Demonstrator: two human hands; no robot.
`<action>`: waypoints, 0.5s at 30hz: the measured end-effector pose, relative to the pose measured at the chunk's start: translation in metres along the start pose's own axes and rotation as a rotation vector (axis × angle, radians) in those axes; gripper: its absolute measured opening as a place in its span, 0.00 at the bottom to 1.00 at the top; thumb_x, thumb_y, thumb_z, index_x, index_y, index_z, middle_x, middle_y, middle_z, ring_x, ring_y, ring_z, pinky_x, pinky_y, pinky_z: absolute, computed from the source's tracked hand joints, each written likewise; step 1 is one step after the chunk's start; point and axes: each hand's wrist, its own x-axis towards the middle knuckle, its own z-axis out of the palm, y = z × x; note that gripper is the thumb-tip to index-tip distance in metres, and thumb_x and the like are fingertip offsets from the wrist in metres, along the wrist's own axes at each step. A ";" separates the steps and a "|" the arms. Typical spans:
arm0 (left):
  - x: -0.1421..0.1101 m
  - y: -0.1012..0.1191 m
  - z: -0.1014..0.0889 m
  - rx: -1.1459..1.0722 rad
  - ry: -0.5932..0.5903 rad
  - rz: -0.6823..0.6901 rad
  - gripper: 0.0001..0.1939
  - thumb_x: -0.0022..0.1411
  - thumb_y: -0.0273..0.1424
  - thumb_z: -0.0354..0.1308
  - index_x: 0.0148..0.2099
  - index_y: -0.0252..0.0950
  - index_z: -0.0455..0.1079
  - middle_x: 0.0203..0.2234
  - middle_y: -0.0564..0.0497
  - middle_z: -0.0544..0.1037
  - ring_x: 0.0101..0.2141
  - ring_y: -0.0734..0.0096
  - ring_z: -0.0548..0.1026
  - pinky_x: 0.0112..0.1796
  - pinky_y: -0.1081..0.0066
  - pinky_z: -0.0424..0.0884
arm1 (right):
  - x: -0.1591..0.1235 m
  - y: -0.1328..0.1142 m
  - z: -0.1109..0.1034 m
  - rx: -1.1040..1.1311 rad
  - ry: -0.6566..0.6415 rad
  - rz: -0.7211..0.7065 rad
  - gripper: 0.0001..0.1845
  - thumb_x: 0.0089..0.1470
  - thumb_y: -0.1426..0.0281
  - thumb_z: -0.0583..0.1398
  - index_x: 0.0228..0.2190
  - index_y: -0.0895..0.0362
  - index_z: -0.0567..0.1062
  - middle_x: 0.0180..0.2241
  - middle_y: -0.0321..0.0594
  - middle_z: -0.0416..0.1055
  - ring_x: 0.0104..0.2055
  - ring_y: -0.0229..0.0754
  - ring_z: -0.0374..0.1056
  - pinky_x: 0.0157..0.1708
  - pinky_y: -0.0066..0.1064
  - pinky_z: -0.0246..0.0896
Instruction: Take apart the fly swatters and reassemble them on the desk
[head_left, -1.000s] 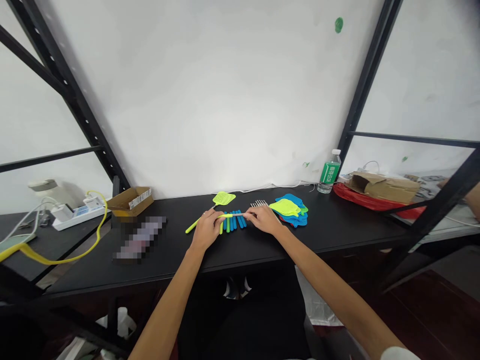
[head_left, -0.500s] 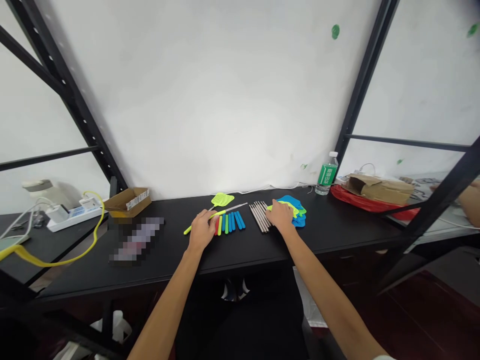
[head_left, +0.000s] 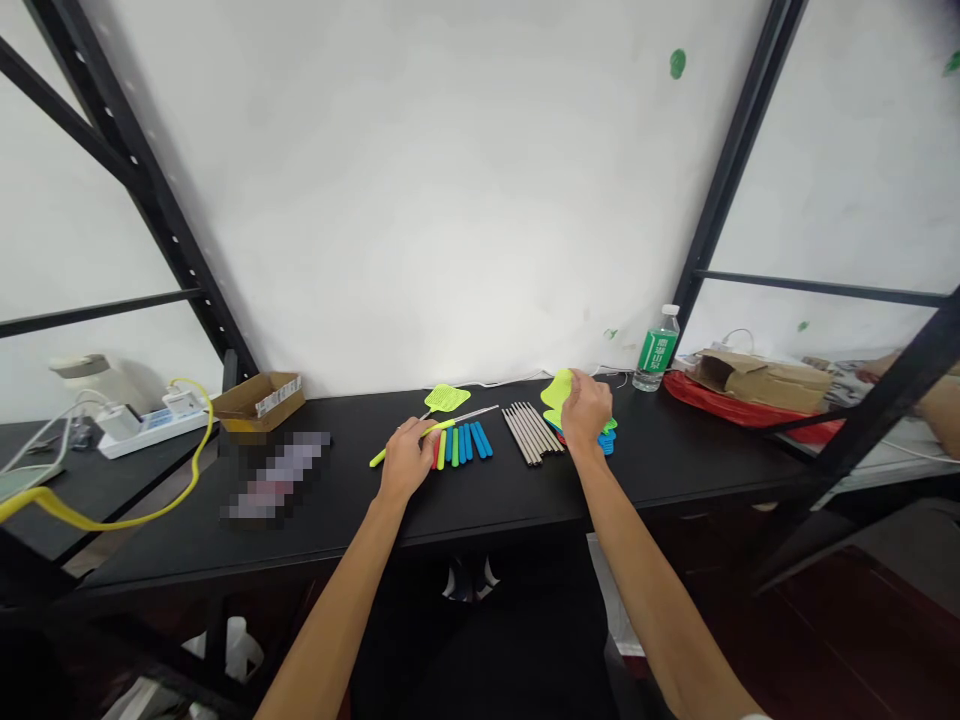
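My left hand [head_left: 407, 463] is closed on a yellow-green handle with a metal rod [head_left: 471, 415] sticking out of it toward the right. It rests beside a row of blue, green and red handles [head_left: 466, 443] on the black table [head_left: 337, 510]. My right hand [head_left: 586, 412] pinches a yellow-green swatter head [head_left: 556, 388] and lifts it off a pile of blue and green swatter heads [head_left: 606, 436]. Several metal rods [head_left: 531, 432] lie between my hands. A finished yellow swatter [head_left: 447, 398] lies behind the handles.
An open cardboard box [head_left: 259, 399] stands at the back left, near a power strip [head_left: 150, 419] and a yellow cable [head_left: 97, 520]. A green-labelled bottle [head_left: 657, 349], a red bag [head_left: 742, 405] and brown cardboard [head_left: 761, 375] sit at the right. Black rack posts [head_left: 731, 165] frame the table.
My right hand left the rod at the handles, went right to the pile of swatter heads and now lifts a yellow-green one. The left hand stayed on its handle.
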 end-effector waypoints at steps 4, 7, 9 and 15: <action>0.000 0.000 0.000 -0.010 -0.003 0.002 0.17 0.69 0.38 0.47 0.46 0.38 0.75 0.34 0.47 0.76 0.37 0.62 0.74 0.40 0.64 0.69 | 0.000 -0.002 0.001 0.206 0.119 0.002 0.30 0.67 0.59 0.40 0.50 0.61 0.73 0.43 0.54 0.73 0.46 0.52 0.64 0.49 0.42 0.56; 0.000 0.000 0.000 -0.002 0.000 -0.008 0.16 0.69 0.38 0.47 0.46 0.38 0.75 0.34 0.47 0.76 0.37 0.62 0.74 0.39 0.64 0.69 | -0.006 -0.006 0.007 0.316 0.038 0.003 0.28 0.67 0.55 0.40 0.43 0.59 0.73 0.40 0.50 0.72 0.42 0.49 0.66 0.44 0.38 0.58; 0.000 0.000 0.000 0.000 0.006 -0.013 0.16 0.69 0.38 0.48 0.46 0.39 0.75 0.34 0.47 0.76 0.37 0.62 0.75 0.39 0.64 0.69 | -0.009 -0.006 0.012 0.409 -0.016 0.068 0.26 0.66 0.53 0.42 0.37 0.57 0.70 0.34 0.45 0.71 0.36 0.46 0.65 0.37 0.34 0.58; 0.000 0.000 0.000 0.000 0.005 -0.019 0.16 0.69 0.38 0.48 0.46 0.38 0.75 0.34 0.47 0.76 0.36 0.62 0.75 0.37 0.66 0.69 | -0.012 0.001 0.028 0.606 -0.077 0.264 0.27 0.62 0.46 0.43 0.29 0.54 0.63 0.24 0.35 0.62 0.27 0.40 0.57 0.27 0.31 0.52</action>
